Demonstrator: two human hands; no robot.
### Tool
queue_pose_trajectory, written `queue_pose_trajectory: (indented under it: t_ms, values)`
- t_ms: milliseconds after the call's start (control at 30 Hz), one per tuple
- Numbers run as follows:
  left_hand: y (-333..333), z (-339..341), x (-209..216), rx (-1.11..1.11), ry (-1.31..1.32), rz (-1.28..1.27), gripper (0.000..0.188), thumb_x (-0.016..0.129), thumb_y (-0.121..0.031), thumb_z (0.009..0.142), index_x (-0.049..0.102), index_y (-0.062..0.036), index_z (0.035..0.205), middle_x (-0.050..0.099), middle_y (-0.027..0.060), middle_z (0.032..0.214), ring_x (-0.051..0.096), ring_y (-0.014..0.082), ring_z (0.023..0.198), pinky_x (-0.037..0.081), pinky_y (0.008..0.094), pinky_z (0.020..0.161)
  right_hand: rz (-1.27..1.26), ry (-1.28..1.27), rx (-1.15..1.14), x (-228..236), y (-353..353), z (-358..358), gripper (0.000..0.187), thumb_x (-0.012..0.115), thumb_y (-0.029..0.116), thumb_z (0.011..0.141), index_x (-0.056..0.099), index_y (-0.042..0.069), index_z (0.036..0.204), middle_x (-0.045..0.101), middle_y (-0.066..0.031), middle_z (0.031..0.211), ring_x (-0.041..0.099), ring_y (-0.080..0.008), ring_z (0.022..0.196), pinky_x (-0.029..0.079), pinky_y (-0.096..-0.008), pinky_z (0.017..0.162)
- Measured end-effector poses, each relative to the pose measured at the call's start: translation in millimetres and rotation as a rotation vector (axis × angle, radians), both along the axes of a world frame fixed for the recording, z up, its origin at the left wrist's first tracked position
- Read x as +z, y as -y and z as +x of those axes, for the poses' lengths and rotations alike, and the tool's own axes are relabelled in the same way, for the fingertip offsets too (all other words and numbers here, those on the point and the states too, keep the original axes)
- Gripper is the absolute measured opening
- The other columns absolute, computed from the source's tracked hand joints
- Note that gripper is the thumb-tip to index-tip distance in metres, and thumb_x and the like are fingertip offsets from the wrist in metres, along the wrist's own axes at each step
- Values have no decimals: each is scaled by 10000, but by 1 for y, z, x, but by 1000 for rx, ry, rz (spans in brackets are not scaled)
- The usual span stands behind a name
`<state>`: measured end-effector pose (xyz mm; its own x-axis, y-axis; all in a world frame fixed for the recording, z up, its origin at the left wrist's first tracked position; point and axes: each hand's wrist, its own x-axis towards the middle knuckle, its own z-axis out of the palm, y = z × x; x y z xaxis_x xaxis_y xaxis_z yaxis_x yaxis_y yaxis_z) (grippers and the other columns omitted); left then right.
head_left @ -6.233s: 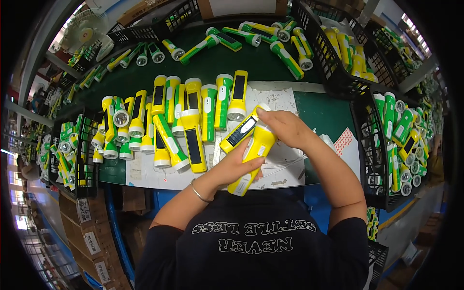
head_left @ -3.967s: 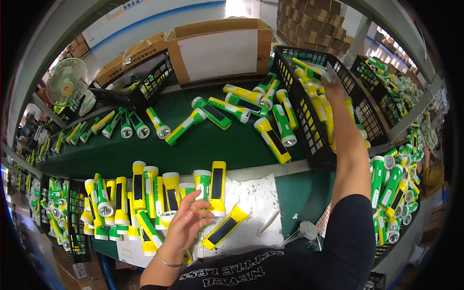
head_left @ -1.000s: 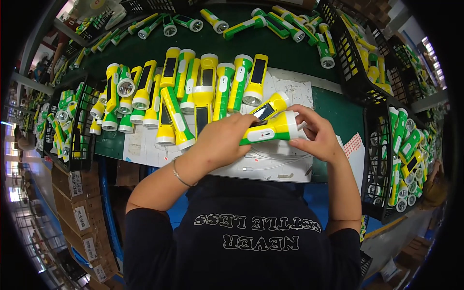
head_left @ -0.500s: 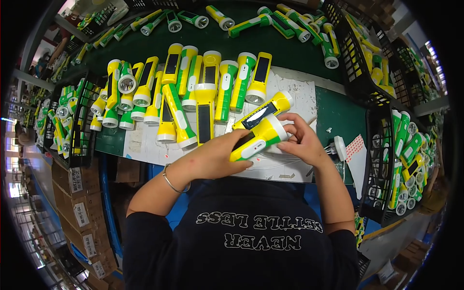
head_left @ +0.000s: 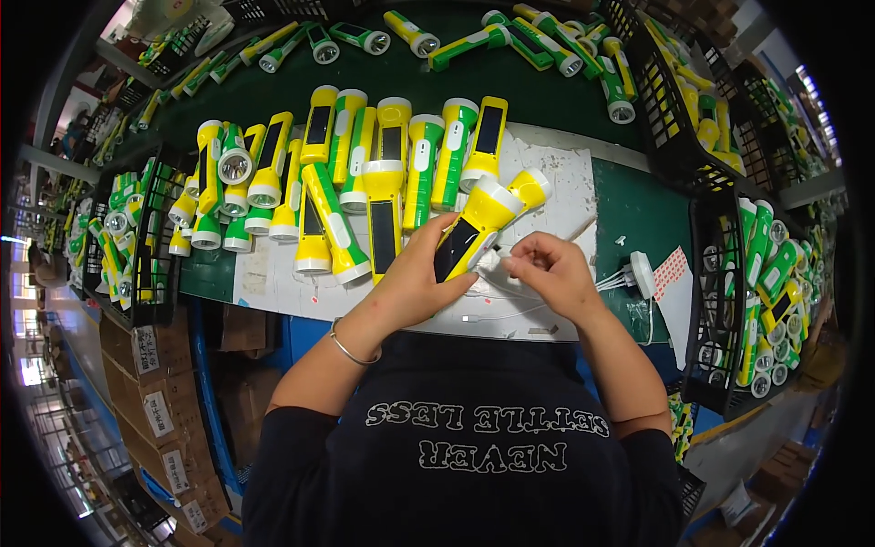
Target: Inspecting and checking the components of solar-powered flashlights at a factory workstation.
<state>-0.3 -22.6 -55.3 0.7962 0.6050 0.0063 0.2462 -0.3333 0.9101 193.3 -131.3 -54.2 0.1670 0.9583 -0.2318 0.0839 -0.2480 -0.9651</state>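
Observation:
My left hand (head_left: pixel 421 278) is wrapped round a yellow flashlight (head_left: pixel 478 219) with a white head and a dark solar panel. The flashlight is tilted, its head pointing up and to the right. Just right of it, my right hand (head_left: pixel 551 272) pinches a white charging cable (head_left: pixel 495 262); its end is close to the flashlight's side, and I cannot tell whether it touches. Another yellow flashlight (head_left: pixel 531 188) lies partly hidden behind the held one. Several yellow and green flashlights (head_left: pixel 424 169) lie in a close group on the white board, left of and beyond my hands.
A round white multi-cable hub (head_left: pixel 643 275) lies to the right, beside a sheet of red dots (head_left: pixel 670 273). Black crates of flashlights stand at the left (head_left: pixel 162 242) and right (head_left: pixel 697 301). More flashlights (head_left: pixel 415 35) lie along the far green surface.
My left hand has turned the flashlight more upright, with its solar panel facing up. My right hand has moved off the flashlight's head, down and slightly left, and now pinches the cable.

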Motion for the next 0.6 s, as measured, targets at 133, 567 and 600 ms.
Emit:
queue_pose_trajectory:
  t_ms: [133, 567, 600]
  values:
    - [6, 13, 1, -58, 57, -49, 681, 689, -161, 732, 318, 19, 1273, 441, 202, 1201, 449, 303, 1132, 349, 350, 969, -9, -90, -66, 10, 1, 9, 137, 670, 119, 789, 592, 6, 791, 587, -12, 685, 516, -41, 620, 394, -165, 566]
    - [16, 22, 4, 39, 59, 276, 632, 673, -108, 715, 360, -68, 1263, 454, 178, 1082, 496, 358, 1000, 433, 381, 853, -9, -66, -76, 5, 0, 10, 152, 679, 128, 775, 580, 17, 742, 564, 8, 657, 483, -35, 573, 368, -172, 528]
    - [15, 22, 5, 39, 59, 279, 632, 673, -108, 715, 360, -68, 1263, 454, 178, 1082, 496, 358, 1000, 433, 381, 853, 4, -96, -87, 7, 0, 9, 155, 679, 128, 774, 576, 18, 738, 556, 16, 653, 472, -29, 572, 362, -170, 525]
